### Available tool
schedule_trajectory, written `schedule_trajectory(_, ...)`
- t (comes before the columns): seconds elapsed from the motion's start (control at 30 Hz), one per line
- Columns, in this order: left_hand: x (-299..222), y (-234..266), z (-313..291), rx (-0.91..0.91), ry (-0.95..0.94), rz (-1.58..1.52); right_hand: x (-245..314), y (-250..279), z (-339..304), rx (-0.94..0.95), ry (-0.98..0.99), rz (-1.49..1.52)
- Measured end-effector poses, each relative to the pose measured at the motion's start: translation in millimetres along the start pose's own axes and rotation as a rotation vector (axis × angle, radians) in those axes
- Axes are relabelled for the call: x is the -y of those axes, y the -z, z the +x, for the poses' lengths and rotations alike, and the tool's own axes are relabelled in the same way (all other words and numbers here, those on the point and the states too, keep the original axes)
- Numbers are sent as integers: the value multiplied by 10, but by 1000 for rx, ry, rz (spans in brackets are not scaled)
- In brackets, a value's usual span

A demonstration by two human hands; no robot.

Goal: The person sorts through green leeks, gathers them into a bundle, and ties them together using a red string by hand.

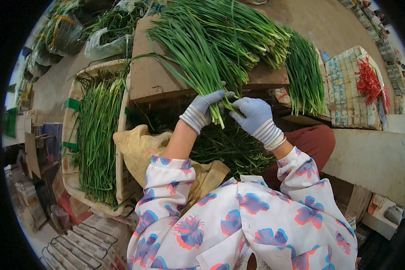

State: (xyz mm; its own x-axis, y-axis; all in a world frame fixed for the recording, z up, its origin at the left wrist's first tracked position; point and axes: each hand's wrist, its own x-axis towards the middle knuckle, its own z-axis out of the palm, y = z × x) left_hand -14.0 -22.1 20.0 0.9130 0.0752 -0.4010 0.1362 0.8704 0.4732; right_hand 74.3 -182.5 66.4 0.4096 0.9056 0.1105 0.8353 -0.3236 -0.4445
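My left hand [200, 110], in a grey-blue knit glove, is closed around a bunch of garlic chives [198, 67] near its pale cut ends. The long leaves of this bunch stretch away over a brown board [150, 83]. Close beside it, my right hand [256, 119], gloved alike, pinches at a chive stalk by the stem ends; its fingertips partly hide the grip. A larger heap of chives [252, 33] lies on the board, stems toward the right. Another bunch [305, 74] hangs over the board's right side.
On the left stands a cream plastic crate [120, 166] filled with chives [96, 144]. Leaf scraps [229, 148] lie below my hands, beside a yellowish cloth [141, 146]. Red ties [369, 83] rest on a stack of whitish packages [342, 85] at right. Stuffed plastic bags [105, 45] stand far left.
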Motion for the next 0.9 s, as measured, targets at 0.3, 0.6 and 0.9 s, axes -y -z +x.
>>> schedule_trajectory(0.3,31,97,64,-183,62,21,-18,-396,81,-101,-568,1086)
schedule_trajectory(0.6,-125,210,95,-381,-35,20,-364,-10,-636,772,278,928)
schedule_trajectory(0.9,-117,213,46,-207,4,-105,-756,-635,-216,209,-471,426)
